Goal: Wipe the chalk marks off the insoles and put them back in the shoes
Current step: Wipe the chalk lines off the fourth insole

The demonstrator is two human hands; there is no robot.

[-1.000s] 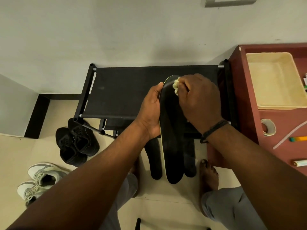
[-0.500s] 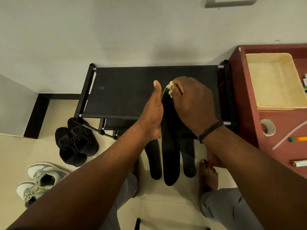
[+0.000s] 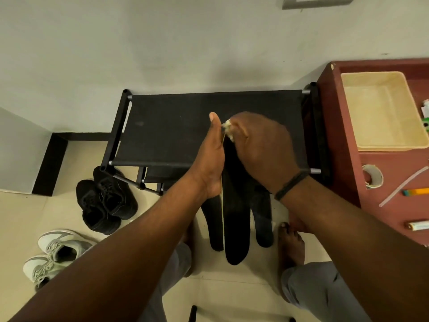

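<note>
**Wiping the top end of a held insole**

We stand over a black shoe rack (image 3: pixel 176 126) set against the wall. Left hand (image 3: pixel 212 159) grips a black insole (image 3: pixel 235 219) along its left edge, thumb straight up, fingers hidden behind it. The insole hangs near upright, turned almost edge-on to us, a thin pale rim showing down its left side. Right hand (image 3: pixel 262 149) is curled tight round a small whitish wad of cloth (image 3: pixel 228 130), pressing it against the insole's top end, just beside the left thumb. Dark cord band on the right wrist.

Two more black insoles (image 3: pixel 263 219) hang behind the held one, lower ends showing left and right of it; what holds them we cannot tell.

On the floor, left: a pair of black shoes (image 3: pixel 104 201) beside the rack's leg, a pair of grey-and-white sneakers (image 3: pixel 55 254) nearer us. Right: a reddish table (image 3: pixel 343 159) with a cream tray (image 3: pixel 383 110), a tape roll (image 3: pixel 372 176), and pens.
</note>
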